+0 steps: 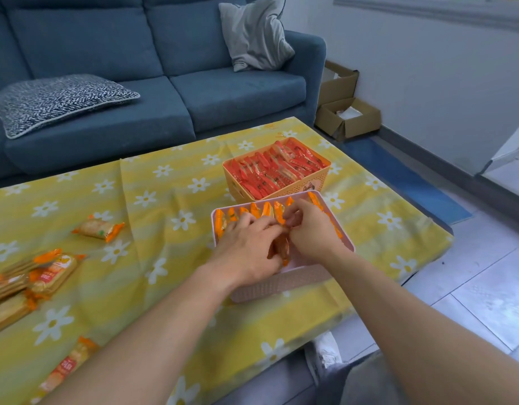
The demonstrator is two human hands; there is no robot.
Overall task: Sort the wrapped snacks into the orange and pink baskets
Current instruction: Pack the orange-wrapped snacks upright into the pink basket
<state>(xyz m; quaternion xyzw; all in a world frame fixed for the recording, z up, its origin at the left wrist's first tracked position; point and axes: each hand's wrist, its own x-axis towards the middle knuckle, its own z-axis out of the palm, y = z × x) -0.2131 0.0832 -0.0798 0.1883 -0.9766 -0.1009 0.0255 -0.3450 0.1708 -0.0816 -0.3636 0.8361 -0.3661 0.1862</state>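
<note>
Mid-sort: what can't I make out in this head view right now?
- Pink basket floor: head view, covered by left hand and right hand.
- Snack between the hands: blurred, mostly covered; which hand grips it unclear.
- Loose snacks: cut off by left edge.
- Orange basket packets: overlapping, too small to count.

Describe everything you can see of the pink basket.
The pink basket is a rectangular, open-topped tub of pale pink plastic, its near wall patterned with small holes. It sits upright on the yellow daisy cloth, just in front of the orange basket. A row of orange-wrapped snacks stands on edge along its far side. The left hand and right hand reach inside, holding a wrapped snack between them.
</note>
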